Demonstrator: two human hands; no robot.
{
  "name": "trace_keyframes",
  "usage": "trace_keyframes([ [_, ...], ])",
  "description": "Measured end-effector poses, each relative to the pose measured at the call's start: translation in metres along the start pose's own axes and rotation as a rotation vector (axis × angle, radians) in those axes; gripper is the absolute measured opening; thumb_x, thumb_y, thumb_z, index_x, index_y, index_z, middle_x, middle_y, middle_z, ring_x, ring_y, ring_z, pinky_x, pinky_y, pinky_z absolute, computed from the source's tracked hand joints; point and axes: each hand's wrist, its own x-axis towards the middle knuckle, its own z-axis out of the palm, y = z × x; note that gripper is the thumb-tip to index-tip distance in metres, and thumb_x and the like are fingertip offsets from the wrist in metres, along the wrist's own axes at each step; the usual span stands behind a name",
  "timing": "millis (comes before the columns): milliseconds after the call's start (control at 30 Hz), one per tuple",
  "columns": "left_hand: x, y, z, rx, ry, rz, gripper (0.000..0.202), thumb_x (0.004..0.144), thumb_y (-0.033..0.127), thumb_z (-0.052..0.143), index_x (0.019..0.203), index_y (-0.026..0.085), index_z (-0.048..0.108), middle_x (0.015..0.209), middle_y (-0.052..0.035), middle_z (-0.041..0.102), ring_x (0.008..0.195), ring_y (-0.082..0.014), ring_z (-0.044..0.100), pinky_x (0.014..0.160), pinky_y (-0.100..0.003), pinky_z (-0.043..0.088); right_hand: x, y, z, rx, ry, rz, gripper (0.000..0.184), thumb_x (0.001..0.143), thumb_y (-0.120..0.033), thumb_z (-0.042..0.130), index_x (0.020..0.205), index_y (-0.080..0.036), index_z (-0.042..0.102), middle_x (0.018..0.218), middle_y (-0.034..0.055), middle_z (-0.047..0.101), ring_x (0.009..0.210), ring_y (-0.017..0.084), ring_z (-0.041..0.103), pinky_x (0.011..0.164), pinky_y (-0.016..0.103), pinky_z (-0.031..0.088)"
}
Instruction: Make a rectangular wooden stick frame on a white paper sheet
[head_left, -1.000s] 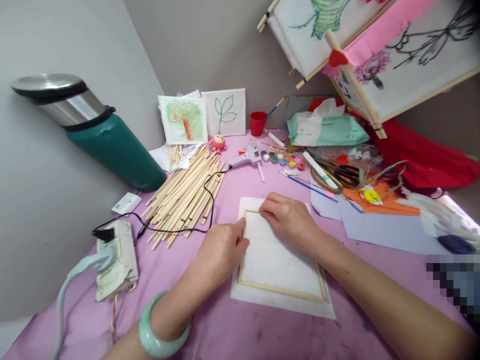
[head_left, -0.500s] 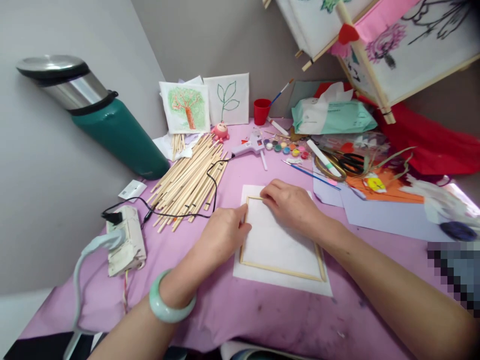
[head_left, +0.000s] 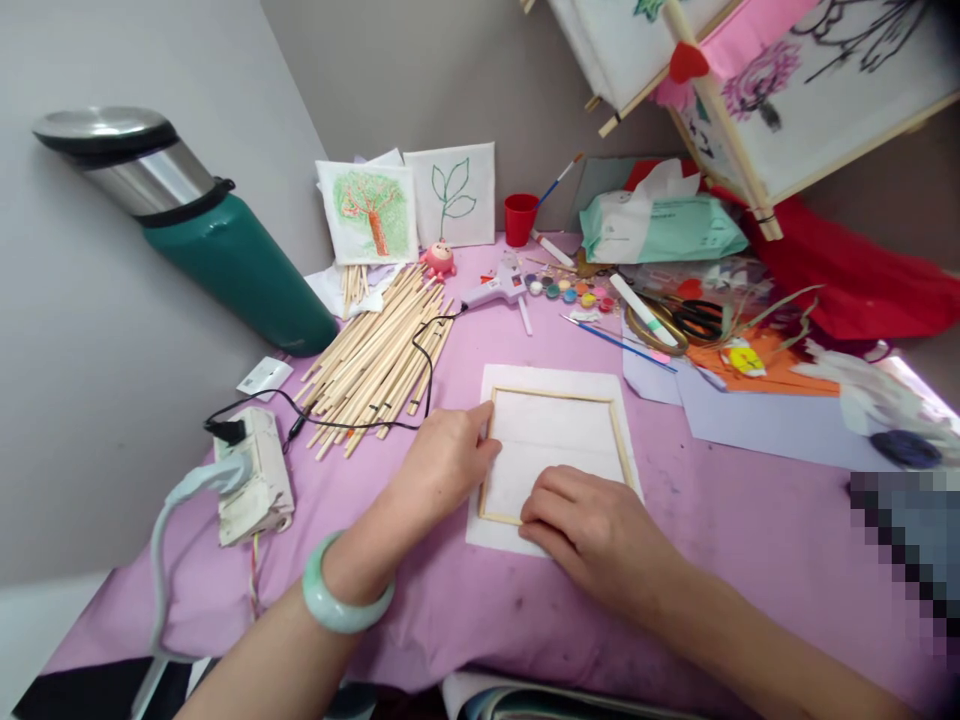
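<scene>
A square frame of thin wooden sticks [head_left: 551,393] lies flat on a white sheet [head_left: 555,376], whose margin shows around it; whether the sheet is paper or cloth I cannot tell. My left hand [head_left: 448,452], with a pale green bangle on the wrist, grips the frame's left side between thumb and fingers. At the near side, my right hand [head_left: 596,522] has its fingers curled down and pressed together on the stick. It covers most of the near stick and the near right corner.
Left of the sheet lie loose wooden sticks [head_left: 379,350], a black cord, a power strip [head_left: 256,478] and a green bottle [head_left: 232,270]. Behind are a glue gun [head_left: 495,290], paint pots [head_left: 570,296] and a red cup [head_left: 520,220]. Scissors [head_left: 697,318] and papers lie right; a decorated stick structure [head_left: 724,120] overhangs.
My right hand has moved from the frame's far side to its near side, uncovering the far stick. My left hand stays on the left side.
</scene>
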Motion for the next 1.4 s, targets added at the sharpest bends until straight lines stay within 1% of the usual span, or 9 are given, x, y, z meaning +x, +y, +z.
trace_keyframes([
  [300,0.000,0.004,-0.003,0.005,-0.020,-0.025,0.008,0.079,0.017,0.050,0.079,0.021,0.057,0.058,0.0020,0.060,0.052,-0.0142,0.051,0.055,-0.026,0.031,0.006,-0.001,0.001,0.007,0.008,0.026,0.019,0.086,-0.019,0.057,0.067,-0.017,0.059,0.071,0.0009,0.059,0.068,0.014,0.053,0.061,0.027,0.035],
  [600,0.001,0.003,-0.004,-0.040,-0.064,-0.043,0.016,0.083,0.025,0.050,0.093,0.021,0.063,0.059,0.0032,0.062,0.054,-0.0143,0.055,0.056,-0.024,0.034,0.003,-0.006,0.000,-0.107,-0.046,0.032,0.011,0.086,-0.028,0.058,0.079,-0.019,0.061,0.081,0.0023,0.061,0.073,0.017,0.054,0.063,0.029,0.040],
  [700,0.000,0.001,-0.005,-0.086,-0.092,-0.052,0.023,0.084,0.031,0.050,0.101,0.022,0.063,0.060,0.0036,0.064,0.054,-0.0147,0.057,0.057,-0.024,0.036,-0.002,-0.003,-0.015,-0.091,-0.057,0.001,0.013,0.084,-0.031,0.061,0.086,-0.018,0.061,0.087,0.0034,0.062,0.080,0.018,0.056,0.066,0.029,0.042],
  [767,-0.002,0.001,-0.009,-0.092,-0.103,-0.056,0.026,0.085,0.033,0.049,0.103,0.021,0.064,0.060,0.0033,0.065,0.055,-0.0150,0.059,0.057,-0.024,0.037,-0.009,0.005,-0.031,-0.043,-0.002,0.043,0.013,0.086,-0.030,0.059,0.091,-0.019,0.061,0.089,0.0034,0.063,0.081,0.017,0.058,0.068,0.028,0.043],
  [900,-0.005,0.008,-0.025,0.007,-0.020,-0.047,0.029,0.086,0.032,0.050,0.108,0.020,0.064,0.062,0.0014,0.066,0.058,-0.0161,0.060,0.060,-0.026,0.039,-0.028,0.031,-0.060,-0.005,0.243,0.331,0.012,0.088,-0.023,0.052,0.092,-0.019,0.063,0.090,0.0041,0.065,0.080,0.016,0.060,0.071,0.028,0.044],
  [1000,-0.005,0.022,-0.032,0.072,0.059,0.021,0.031,0.085,0.028,0.054,0.113,0.019,0.063,0.070,-0.0007,0.068,0.065,-0.0175,0.062,0.062,-0.027,0.041,-0.041,0.045,-0.067,-0.015,0.253,0.510,0.014,0.087,-0.022,0.051,0.080,-0.020,0.063,0.082,0.0017,0.067,0.075,0.017,0.060,0.066,0.028,0.042],
  [1167,0.005,0.048,-0.018,0.147,0.088,0.274,0.030,0.087,0.022,0.054,0.115,0.019,0.063,0.102,-0.0069,0.068,0.092,-0.0232,0.061,0.075,-0.033,0.046,-0.047,0.044,-0.059,-0.009,0.191,0.582,0.017,0.086,-0.025,0.051,0.076,-0.021,0.063,0.079,0.0011,0.068,0.074,0.017,0.061,0.064,0.027,0.039],
  [1267,0.019,0.056,-0.005,0.177,0.072,0.411,0.029,0.085,0.016,0.056,0.113,0.013,0.064,0.106,-0.0102,0.065,0.103,-0.0255,0.054,0.088,-0.037,0.045,-0.042,0.041,-0.055,-0.041,0.164,0.623,0.020,0.087,-0.029,0.050,0.074,-0.020,0.062,0.078,0.0015,0.069,0.072,0.017,0.060,0.062,0.027,0.036],
  [1400,0.041,0.058,0.005,0.207,0.090,0.446,0.025,0.084,0.011,0.055,0.106,0.013,0.067,0.098,-0.0103,0.066,0.097,-0.0250,0.054,0.087,-0.038,0.045,-0.030,0.039,-0.054,-0.126,0.134,0.670,0.024,0.087,-0.035,0.051,0.071,-0.021,0.061,0.075,0.0015,0.069,0.071,0.018,0.061,0.059,0.027,0.031],
])
